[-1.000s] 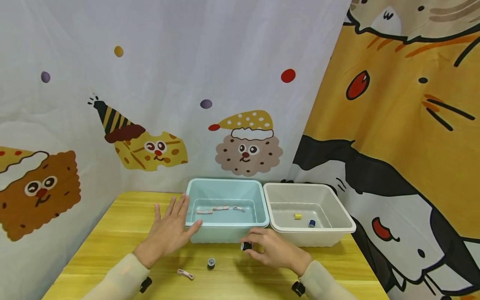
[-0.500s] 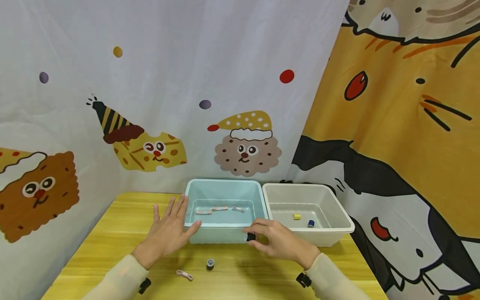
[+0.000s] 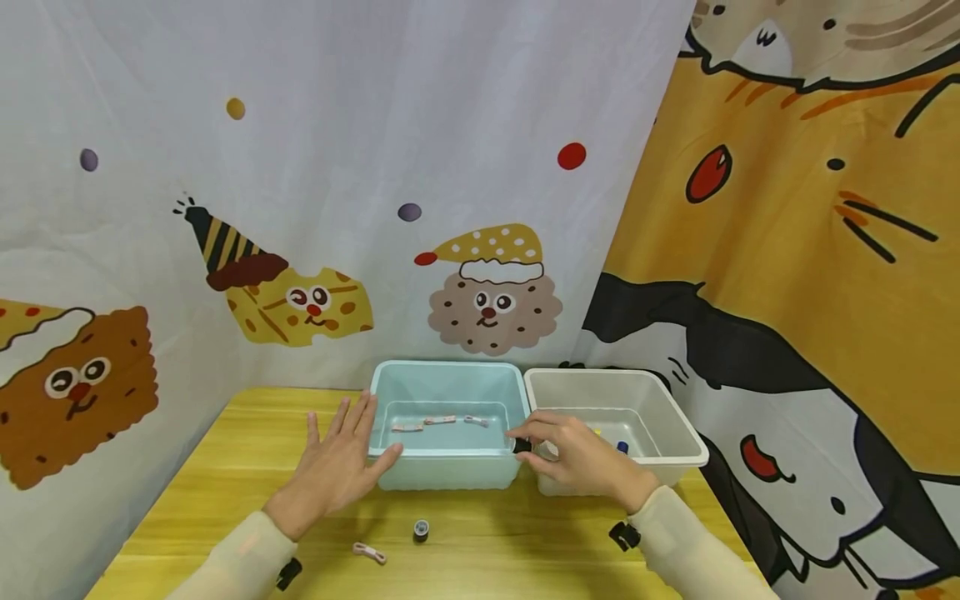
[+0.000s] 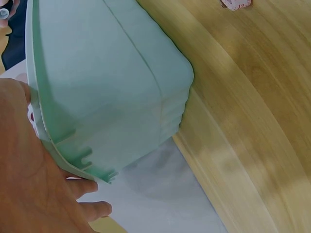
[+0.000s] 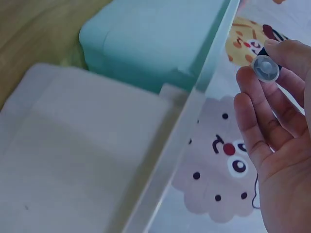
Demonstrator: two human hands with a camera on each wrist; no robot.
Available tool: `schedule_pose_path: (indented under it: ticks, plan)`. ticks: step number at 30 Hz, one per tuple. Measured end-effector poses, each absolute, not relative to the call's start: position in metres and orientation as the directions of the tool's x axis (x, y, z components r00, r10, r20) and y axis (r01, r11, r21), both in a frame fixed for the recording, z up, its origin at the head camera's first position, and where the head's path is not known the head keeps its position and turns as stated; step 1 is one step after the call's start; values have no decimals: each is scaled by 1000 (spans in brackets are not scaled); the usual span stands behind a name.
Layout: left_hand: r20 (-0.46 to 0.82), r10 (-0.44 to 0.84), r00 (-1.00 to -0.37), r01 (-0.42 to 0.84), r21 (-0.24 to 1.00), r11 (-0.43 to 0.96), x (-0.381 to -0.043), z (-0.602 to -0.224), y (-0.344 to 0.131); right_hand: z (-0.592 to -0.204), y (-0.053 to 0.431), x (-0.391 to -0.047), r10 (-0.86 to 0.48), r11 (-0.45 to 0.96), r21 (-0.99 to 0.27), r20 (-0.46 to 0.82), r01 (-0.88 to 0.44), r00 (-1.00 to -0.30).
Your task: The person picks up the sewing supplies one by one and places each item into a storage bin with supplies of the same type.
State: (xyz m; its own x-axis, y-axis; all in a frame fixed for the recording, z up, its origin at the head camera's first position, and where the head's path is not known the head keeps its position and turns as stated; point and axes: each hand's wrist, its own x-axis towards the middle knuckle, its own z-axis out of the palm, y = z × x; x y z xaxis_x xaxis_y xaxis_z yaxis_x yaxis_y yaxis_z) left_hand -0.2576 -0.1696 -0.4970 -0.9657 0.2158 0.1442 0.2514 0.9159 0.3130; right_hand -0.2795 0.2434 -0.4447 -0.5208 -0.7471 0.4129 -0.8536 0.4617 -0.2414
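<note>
My right hand [image 3: 577, 457] pinches a black thread spool [image 3: 521, 446] between thumb and fingers, above the front where the two bins meet. In the right wrist view the spool's pale round end [image 5: 266, 69] faces the camera. My left hand [image 3: 330, 467], fingers straight and spread, rests at the left rim of the light blue bin [image 3: 450, 471]. Several small folded tape measures [image 3: 440, 419] lie inside that bin. On the table in front are another dark thread spool [image 3: 421, 532], standing upright, and a folded pinkish tape measure [image 3: 370, 553].
A beige bin [image 3: 600, 375] stands right beside the blue one. It holds a blue spool [image 3: 622, 447] and a yellow spool, mostly hidden behind my right hand. Both bins sit on a wood-grain table [image 3: 247, 450] against a cartoon-print curtain [image 3: 315, 167].
My right hand has risen and moved right with the black spool, from in front of the blue bin to rim height near the beige bin. My left hand stays put.
</note>
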Motion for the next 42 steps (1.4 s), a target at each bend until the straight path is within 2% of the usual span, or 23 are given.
schedule_pose_path:
  ticks: [8, 19, 35, 42]
  plan:
    - [125, 216, -968, 245, 319, 916, -258, -498, -171, -436, 262, -299, -710, 476, -205, 485, -855, -511]
    - [122, 217, -969, 245, 311, 918, -258, -498, -174, -423, 283, -331, -673, 526, -200, 495, -826, -549]
    - [134, 216, -967, 249, 331, 910, -258, -497, -171, -427, 303, -365, -649, 594, -219, 438, -774, -622]
    - [143, 221, -965, 257, 322, 911, -259, -496, -171, -426, 308, -378, -626, 644, -257, 365, -721, -689]
